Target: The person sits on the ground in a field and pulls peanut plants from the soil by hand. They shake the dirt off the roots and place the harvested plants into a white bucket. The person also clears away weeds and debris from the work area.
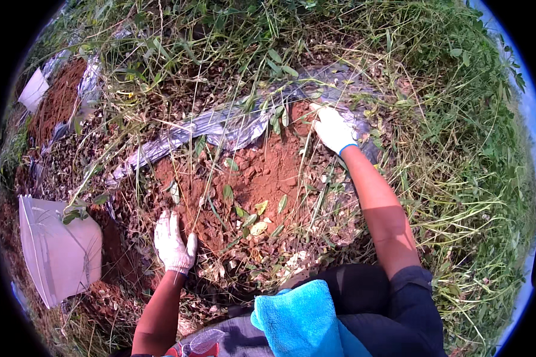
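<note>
My left hand (174,244), in a white knit glove, rests flat on the dry leaf litter at the edge of the reddish soil, thumb apart from the fingers. Farther out, my right hand (335,129) wears a white glove with a blue cuff edge. Its fingertips reach to the soil beside the torn plastic mulch film (241,134), and whether they pinch anything cannot be made out. Between the hands lies a patch of bare, crumbly red soil (268,169) with loose clods and a few green and yellow leaves (259,228) on it.
A white plastic container (67,245) lies tipped on its side at the left. Another pale object (34,91) stands by more dug soil (62,96) at upper left. Tall grass (469,147) grows at the right. A blue towel (299,317) hangs before my body.
</note>
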Demonstrator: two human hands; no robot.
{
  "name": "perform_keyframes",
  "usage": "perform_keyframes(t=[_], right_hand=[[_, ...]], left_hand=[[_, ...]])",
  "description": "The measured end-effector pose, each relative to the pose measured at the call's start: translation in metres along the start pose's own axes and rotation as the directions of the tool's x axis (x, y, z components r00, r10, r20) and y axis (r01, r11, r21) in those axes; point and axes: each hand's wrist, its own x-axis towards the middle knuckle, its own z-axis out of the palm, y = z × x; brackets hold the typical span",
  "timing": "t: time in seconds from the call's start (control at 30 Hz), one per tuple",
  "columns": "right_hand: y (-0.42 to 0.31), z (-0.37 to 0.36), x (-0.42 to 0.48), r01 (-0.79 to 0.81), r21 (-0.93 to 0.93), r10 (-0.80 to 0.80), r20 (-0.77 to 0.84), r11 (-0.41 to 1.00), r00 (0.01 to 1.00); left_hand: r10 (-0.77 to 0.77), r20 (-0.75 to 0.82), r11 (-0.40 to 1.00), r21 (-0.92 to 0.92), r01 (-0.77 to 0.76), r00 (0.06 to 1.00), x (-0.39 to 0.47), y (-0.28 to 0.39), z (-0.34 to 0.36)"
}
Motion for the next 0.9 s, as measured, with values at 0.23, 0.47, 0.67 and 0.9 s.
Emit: perform_keyframes(t=[0.23,0.47,0.67,0.9], right_hand=[[-0.035,-0.005,-0.017,-0.177,0.012,0.163,0.324,0.984,0.932],[-0.06,0.009,-0.129,0.043,0.063,-0.058,0.255,0.997,0.965],[-0.052,-0.01,-0.12,0.009,0.276,-0.026,0.058,0.961,0.998],[0.026,-0.053,-0.02,-0.007,-0.117,-0.014,-0.179,0.993,0.984]], left_hand=[[0.01,-0.012,1.0,0.027,-0.01,1.0,-0.003,-0.008,0.004],[0.115,-0.069,0.993,0.024,-0.113,0.991,0.002,-0.009,0.009],[0.141,-0.083,0.99,0.029,-0.139,0.987,0.001,-0.014,0.014],[0.061,-0.04,0.991,0.122,-0.055,0.997,-0.013,-0.019,0.015]])
